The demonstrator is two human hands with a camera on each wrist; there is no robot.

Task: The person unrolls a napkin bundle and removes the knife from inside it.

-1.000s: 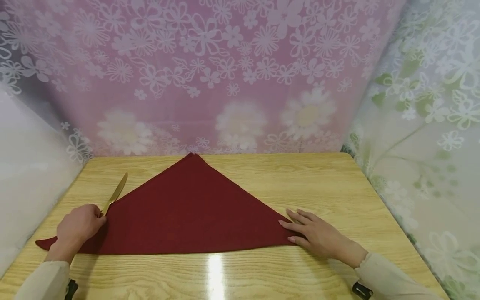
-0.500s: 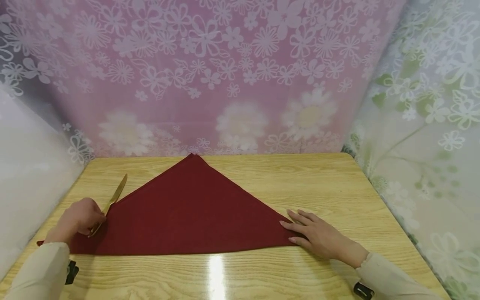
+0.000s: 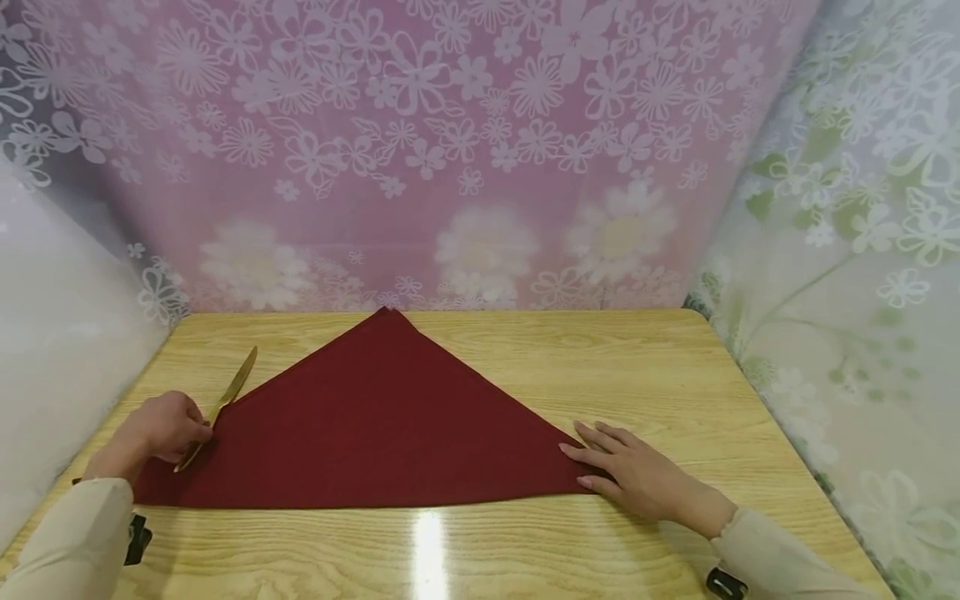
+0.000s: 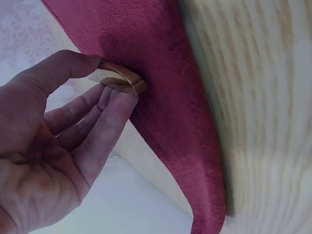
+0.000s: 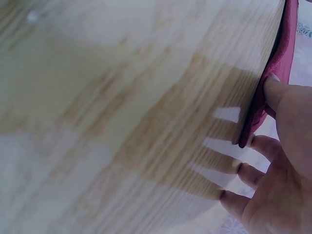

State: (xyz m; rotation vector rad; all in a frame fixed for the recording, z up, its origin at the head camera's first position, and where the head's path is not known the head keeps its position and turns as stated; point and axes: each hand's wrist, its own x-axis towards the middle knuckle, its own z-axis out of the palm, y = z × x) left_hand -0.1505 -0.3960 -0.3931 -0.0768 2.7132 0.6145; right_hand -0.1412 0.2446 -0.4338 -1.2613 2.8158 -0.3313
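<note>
A dark red cloth napkin [image 3: 360,425], folded into a triangle, lies flat with its peak toward the back of the table. Across its left slanting edge lies a gold table knife [image 3: 239,377], blade tip pointing away toward the back. My left hand [image 3: 161,429] pinches the knife's handle [image 4: 127,79] between thumb and fingers, close over the cloth. The napkin's left corner is mostly hidden behind that hand and sleeve. On the right corner rests my right hand [image 3: 633,471], fingers spread and fairly straight. Its thumb [image 5: 279,92] touches the cloth in the right wrist view.
The wood-grain table [image 3: 615,358] is backed by a pink floral curtain [image 3: 480,150]. A pale floral sheet [image 3: 847,333] borders the right side, and a white sheet [image 3: 67,350] the left. A light reflection shines near the front.
The left hand has shifted slightly up and back along the knife, so the handle's end now shows below the fingers. The knife, napkin and right hand stay nearly in place.
</note>
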